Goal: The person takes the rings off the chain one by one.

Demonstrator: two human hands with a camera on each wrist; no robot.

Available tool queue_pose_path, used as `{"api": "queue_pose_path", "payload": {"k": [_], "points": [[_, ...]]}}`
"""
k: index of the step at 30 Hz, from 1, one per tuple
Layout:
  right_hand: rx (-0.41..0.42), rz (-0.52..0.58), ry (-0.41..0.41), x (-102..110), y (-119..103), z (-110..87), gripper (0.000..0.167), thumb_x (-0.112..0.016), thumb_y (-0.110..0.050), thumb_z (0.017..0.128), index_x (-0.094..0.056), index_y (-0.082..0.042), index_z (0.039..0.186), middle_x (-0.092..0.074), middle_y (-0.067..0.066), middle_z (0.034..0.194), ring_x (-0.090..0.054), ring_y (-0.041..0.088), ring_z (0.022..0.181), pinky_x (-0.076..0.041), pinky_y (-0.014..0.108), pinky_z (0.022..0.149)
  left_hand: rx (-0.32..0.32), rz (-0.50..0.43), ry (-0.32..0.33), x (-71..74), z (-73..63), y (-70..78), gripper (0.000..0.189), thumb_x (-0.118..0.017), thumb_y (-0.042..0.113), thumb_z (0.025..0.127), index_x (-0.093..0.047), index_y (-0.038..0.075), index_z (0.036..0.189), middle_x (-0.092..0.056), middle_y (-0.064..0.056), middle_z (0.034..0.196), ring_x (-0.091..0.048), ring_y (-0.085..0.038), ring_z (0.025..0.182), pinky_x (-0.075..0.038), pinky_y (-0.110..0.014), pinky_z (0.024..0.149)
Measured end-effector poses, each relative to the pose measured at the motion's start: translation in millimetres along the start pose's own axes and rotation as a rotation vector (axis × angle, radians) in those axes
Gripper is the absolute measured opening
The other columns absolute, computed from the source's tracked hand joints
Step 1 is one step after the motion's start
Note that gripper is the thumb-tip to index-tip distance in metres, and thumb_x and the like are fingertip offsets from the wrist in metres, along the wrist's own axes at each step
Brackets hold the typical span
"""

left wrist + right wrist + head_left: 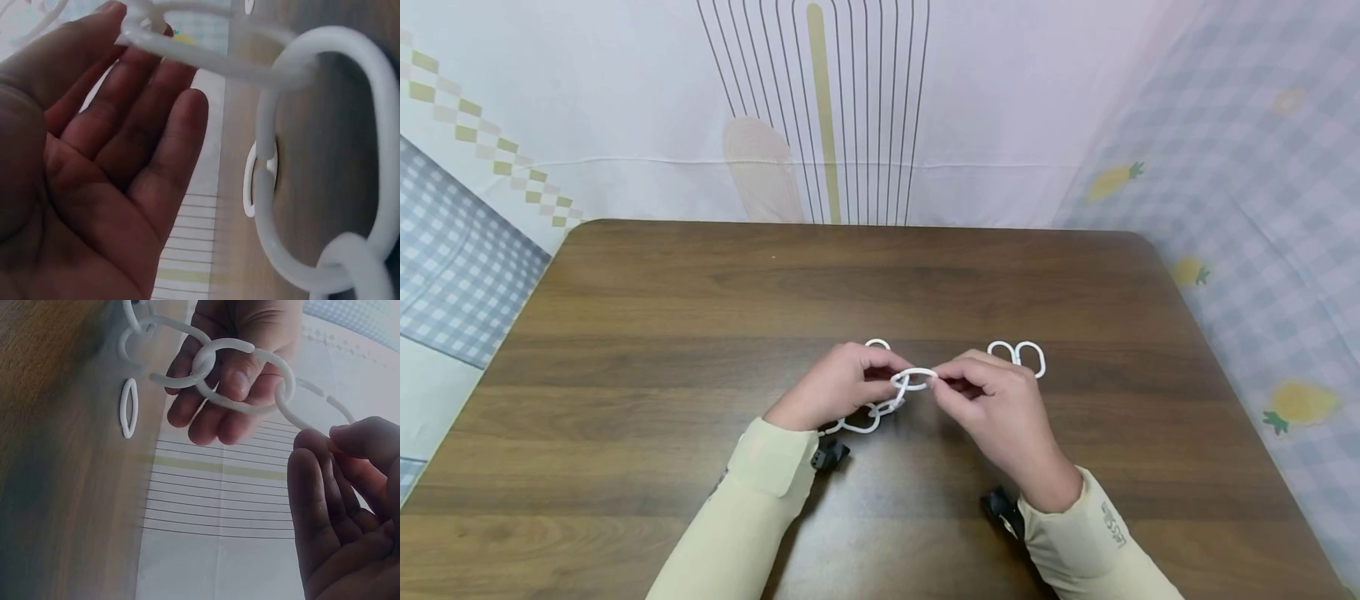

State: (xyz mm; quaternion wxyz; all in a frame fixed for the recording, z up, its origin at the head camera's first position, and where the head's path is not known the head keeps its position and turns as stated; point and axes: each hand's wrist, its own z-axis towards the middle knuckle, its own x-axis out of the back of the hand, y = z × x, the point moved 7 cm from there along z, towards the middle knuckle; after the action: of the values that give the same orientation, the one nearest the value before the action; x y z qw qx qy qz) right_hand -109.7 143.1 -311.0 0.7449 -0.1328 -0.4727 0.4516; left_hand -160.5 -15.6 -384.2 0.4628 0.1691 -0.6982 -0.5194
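Observation:
A chain of white plastic links [245,409] hangs between the two hands, each oval link with a small gap in its side. My left hand [840,379] pinches one link between thumb and fingers, its other fingers loosely bent in the left wrist view. The end link [914,372] stretches across to my right hand [1000,408], whose thumb and forefinger pinch its far side. Below the left hand, more of the chain [861,427] droops toward the table. In the left wrist view a large link [389,156] hangs close to the camera, looped through another.
Loose white links [1032,345] lie on the brown wooden table [700,292] beyond the right hand. Another white link [877,342] lies behind the left hand, partly hidden. Patterned cloth [1000,100] hangs at the table's back and sides.

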Motion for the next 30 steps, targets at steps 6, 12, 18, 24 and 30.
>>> {"api": "queue_pose_path", "payload": {"k": [6, 12, 18, 24, 30], "points": [[0.018, 0.038, 0.020, 2, -3, 0.7, 0.020, -0.078, 0.006, 0.078, -0.078, -0.013, 0.083, -0.069, -0.012, 0.079, -0.058, 0.005, 0.066, -0.048, 0.014, 0.060, -0.036, -0.001, 0.024, 0.8, -3.8, 5.8, 0.011, -0.074, 0.015, 0.092, -0.079, 0.021, 0.099, -0.070, 0.007, 0.087, -0.058, -0.010, 0.080, -0.051, -0.027, 0.073], [0.015, 0.041, 0.026, 4, -1, 1.2, 0.020, -0.078, 0.007, 0.078, -0.077, -0.012, 0.082, -0.069, -0.011, 0.078, -0.059, 0.005, 0.066, -0.049, 0.014, 0.061, -0.020, -0.027, 0.055, 4.7, -8.7, 4.1, 0.012, -0.077, 0.023, 0.090, -0.081, 0.022, 0.101, -0.074, 0.011, 0.090, -0.062, -0.006, 0.079, -0.053, -0.026, 0.073], [0.025, 0.003, 0.009, 3, 0, 1.1, 0.019, -0.077, 0.008, 0.077, -0.076, -0.012, 0.080, -0.068, -0.012, 0.077, -0.059, 0.004, 0.065, -0.049, 0.014, 0.060, -0.009, -0.036, 0.074, 6.6, -10.5, 1.1, 0.013, -0.074, 0.024, 0.092, -0.081, 0.019, 0.102, -0.075, 0.011, 0.091, -0.064, -0.009, 0.079, -0.053, -0.026, 0.072], [0.027, -0.060, -0.027, -2, 3, 0.2, 0.019, -0.078, 0.004, 0.076, -0.074, -0.014, 0.075, -0.065, -0.013, 0.074, -0.057, 0.001, 0.063, -0.049, 0.016, 0.058, 0.017, -0.072, 0.123, 14.5, -12.5, 0.1, 0.011, -0.073, 0.025, 0.094, -0.081, 0.018, 0.099, -0.074, 0.005, 0.084, -0.064, -0.013, 0.075, -0.053, -0.026, 0.069], [0.012, -0.085, -0.071, -9, 5, -1.0, 0.019, -0.079, 0.001, 0.077, -0.074, -0.017, 0.073, -0.062, -0.015, 0.072, -0.055, 0.000, 0.062, -0.047, 0.015, 0.057, 0.026, -0.103, 0.147, 20.3, -14.4, 2.0, 0.012, -0.072, 0.023, 0.095, -0.080, 0.015, 0.097, -0.074, -0.001, 0.081, -0.063, -0.012, 0.071, -0.054, -0.028, 0.067]]}}
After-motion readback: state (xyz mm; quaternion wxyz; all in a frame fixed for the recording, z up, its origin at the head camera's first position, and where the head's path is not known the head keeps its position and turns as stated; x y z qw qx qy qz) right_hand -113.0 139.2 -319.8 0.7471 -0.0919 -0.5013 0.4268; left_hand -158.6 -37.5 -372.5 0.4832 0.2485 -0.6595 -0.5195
